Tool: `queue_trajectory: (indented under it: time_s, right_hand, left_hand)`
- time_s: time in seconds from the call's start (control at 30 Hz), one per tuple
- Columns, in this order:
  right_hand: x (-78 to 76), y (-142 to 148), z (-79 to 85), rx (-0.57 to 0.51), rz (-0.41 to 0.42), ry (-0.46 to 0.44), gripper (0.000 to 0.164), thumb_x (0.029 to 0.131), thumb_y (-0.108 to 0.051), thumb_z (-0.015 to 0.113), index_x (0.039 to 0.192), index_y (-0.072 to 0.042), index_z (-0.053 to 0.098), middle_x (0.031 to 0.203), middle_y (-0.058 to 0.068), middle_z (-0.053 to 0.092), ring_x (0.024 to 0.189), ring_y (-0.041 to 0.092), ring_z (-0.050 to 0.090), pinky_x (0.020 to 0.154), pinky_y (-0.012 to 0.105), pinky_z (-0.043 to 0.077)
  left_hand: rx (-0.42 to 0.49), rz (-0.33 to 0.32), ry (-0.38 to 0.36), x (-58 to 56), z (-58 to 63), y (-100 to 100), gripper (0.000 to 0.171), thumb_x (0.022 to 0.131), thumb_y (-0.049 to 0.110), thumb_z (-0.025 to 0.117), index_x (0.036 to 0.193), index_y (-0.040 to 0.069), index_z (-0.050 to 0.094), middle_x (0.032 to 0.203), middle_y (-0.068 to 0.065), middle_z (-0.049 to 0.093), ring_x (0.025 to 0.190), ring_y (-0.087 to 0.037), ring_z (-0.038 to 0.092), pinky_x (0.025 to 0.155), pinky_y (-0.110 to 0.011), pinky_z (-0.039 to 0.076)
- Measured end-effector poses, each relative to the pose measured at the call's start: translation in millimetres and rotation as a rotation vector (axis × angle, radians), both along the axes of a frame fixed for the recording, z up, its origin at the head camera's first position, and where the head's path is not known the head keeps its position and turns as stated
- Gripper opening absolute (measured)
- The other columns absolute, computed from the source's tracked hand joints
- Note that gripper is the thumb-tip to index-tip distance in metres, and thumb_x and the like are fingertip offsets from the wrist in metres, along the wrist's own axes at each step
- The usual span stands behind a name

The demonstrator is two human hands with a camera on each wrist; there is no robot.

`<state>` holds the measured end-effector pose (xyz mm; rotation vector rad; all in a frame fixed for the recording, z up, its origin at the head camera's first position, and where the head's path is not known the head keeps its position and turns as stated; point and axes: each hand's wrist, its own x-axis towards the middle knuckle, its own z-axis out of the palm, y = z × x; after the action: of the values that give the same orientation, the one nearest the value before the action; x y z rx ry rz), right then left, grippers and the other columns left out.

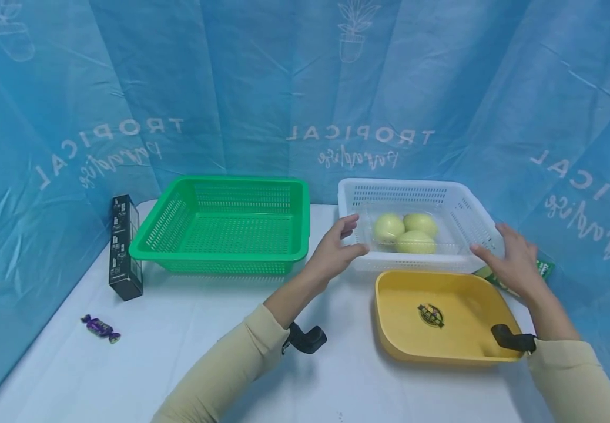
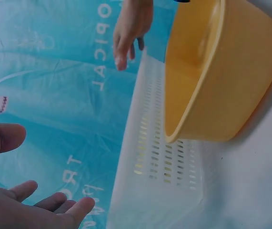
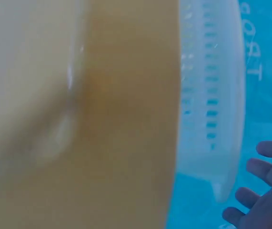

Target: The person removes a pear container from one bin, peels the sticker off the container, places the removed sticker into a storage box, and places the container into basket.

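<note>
A white slotted basket (image 1: 405, 265) stands at the back right. In it sits a clear plastic box (image 1: 355, 226) with three pale yellow-green round fruits (image 1: 416, 242). My left hand (image 1: 335, 251) is at the basket's left side, thumb and fingers spread apart with nothing between them. At the opposite end is my right hand (image 1: 513, 263), its thumb near the front right corner and its fingers by the right rim. Both wrist views show loosely extended fingers (image 3: 269, 169) above the basket's rim level.
In front of the white basket stands a yellow tub (image 1: 442, 352), below my right wrist. A green basket (image 1: 220, 265) is at the back left, beside a black box (image 1: 125, 258). A purple wrapped candy (image 1: 100, 328) lies front left. My right hand partly hides a green packet (image 1: 545, 269).
</note>
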<state>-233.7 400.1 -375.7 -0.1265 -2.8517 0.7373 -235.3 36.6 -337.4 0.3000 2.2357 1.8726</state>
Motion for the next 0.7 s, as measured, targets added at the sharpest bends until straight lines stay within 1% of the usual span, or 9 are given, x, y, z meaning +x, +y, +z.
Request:
queue_trajectory:
  time_s: [0.13, 0.2, 0.27, 0.37, 0.47, 0.57, 0.7]
  right_hand:
    - [3.8, -14.2, 7.2, -0.038, -0.011, 0.011, 0.091, 0.09, -0.056, 0.051, 0.151, -0.004, 0.01, 0.155, 0.028, 0.004, 0.137, 0.056, -0.001, 0.096, 0.08, 0.01]
    - [7.1, -22.0, 11.5, -0.051, -0.002, 0.023, 0.09, 0.089, -0.056, 0.052, 0.152, -0.006, 0.01, 0.156, 0.027, 0.005, 0.138, 0.054, -0.001, 0.095, 0.08, 0.011]
    - [10.7, -29.6, 16.6, -0.05, 0.028, 0.049, 0.088, 0.09, -0.053, 0.054, 0.152, -0.005, 0.012, 0.156, 0.027, 0.007, 0.137, 0.055, 0.001, 0.094, 0.08, 0.012]
    - [16.1, -40.9, 24.2, -0.047, 0.091, 0.082, 0.086, 0.091, -0.048, 0.056, 0.151, -0.004, 0.013, 0.154, 0.029, 0.01, 0.136, 0.056, 0.004, 0.092, 0.08, 0.014]
    - [19.5, -51.1, 29.3, -0.048, 0.155, 0.123, 0.083, 0.091, -0.042, 0.058, 0.15, -0.001, 0.016, 0.152, 0.032, 0.015, 0.133, 0.058, 0.008, 0.093, 0.078, 0.014]
    - [23.1, -62.1, 31.5, -0.056, 0.201, 0.15, 0.08, 0.091, -0.038, 0.059, 0.149, 0.0, 0.018, 0.151, 0.032, 0.018, 0.132, 0.058, 0.01, 0.094, 0.076, 0.012]
    - [29.8, -78.7, 33.6, -0.063, 0.232, 0.156, 0.079, 0.09, -0.036, 0.061, 0.149, -0.001, 0.021, 0.153, 0.027, 0.018, 0.132, 0.056, 0.012, 0.095, 0.074, 0.015]
  left_hand:
    - [-0.01, 0.014, 0.012, 5.5, 3.1, -10.0, 0.064, 0.085, 0.017, 0.063, 0.143, 0.026, 0.037, 0.149, 0.003, 0.038, 0.139, -0.018, 0.033, 0.107, -0.041, 0.04]
    - [-0.02, 0.021, 0.028, 8.9, 4.6, -15.9, 0.064, 0.086, 0.016, 0.062, 0.143, 0.026, 0.036, 0.149, 0.003, 0.037, 0.14, -0.018, 0.033, 0.108, -0.041, 0.04]
    - [-0.026, 0.028, 0.05, 11.8, 4.7, -22.1, 0.064, 0.086, 0.015, 0.061, 0.144, 0.025, 0.035, 0.15, 0.003, 0.037, 0.141, -0.018, 0.032, 0.109, -0.04, 0.038]
    - [-0.019, 0.041, 0.096, 15.7, 3.3, -31.0, 0.064, 0.086, 0.013, 0.06, 0.144, 0.022, 0.035, 0.15, 0.0, 0.036, 0.142, -0.021, 0.029, 0.112, -0.042, 0.034]
    - [-0.016, 0.058, 0.13, 18.6, 1.7, -37.6, 0.064, 0.085, 0.011, 0.06, 0.144, 0.02, 0.035, 0.15, -0.002, 0.036, 0.143, -0.022, 0.027, 0.114, -0.044, 0.031]
    - [-0.013, 0.068, 0.15, 22.9, 0.8, -44.0, 0.065, 0.085, 0.01, 0.06, 0.144, 0.019, 0.035, 0.151, -0.002, 0.035, 0.143, -0.023, 0.026, 0.115, -0.047, 0.028]
    - [-0.023, 0.084, 0.169, 29.8, -0.2, -52.7, 0.064, 0.086, 0.011, 0.059, 0.144, 0.021, 0.035, 0.151, -0.001, 0.033, 0.143, -0.023, 0.025, 0.115, -0.048, 0.026]
